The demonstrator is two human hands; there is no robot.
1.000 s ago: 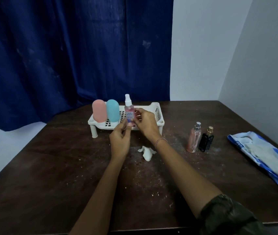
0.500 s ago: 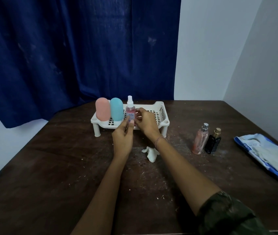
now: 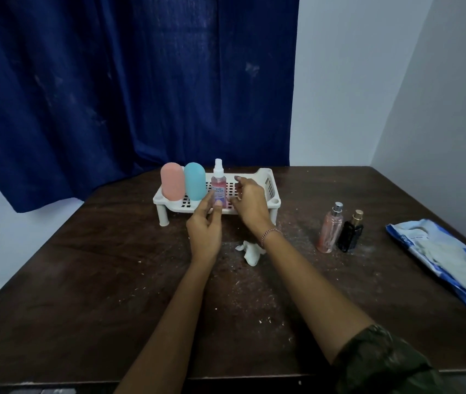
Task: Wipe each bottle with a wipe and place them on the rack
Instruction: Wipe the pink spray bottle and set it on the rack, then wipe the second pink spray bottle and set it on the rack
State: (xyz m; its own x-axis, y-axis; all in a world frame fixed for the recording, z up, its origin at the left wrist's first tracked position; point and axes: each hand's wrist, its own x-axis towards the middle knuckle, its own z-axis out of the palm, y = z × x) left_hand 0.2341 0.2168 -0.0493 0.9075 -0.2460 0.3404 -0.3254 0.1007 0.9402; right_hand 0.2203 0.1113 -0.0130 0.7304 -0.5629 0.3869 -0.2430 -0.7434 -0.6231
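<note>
A white slotted rack stands at the back of the dark table. On it stand a pink bottle, a teal bottle and a clear spray bottle with pink liquid, all upright in a row. My left hand pinches the spray bottle's lower part between index finger and thumb. My right hand hovers just right of that bottle with relaxed fingers, a small gap between them. A crumpled white wipe lies on the table below my right wrist.
A pink perfume bottle and a black perfume bottle stand side by side right of the rack. A blue-and-white wipes pack lies near the table's right edge. A blue curtain hangs behind the table.
My right hand has come off the spray bottle and opened just to its right. The bottle stands on the rack beside the teal one, with my left hand still on it.
</note>
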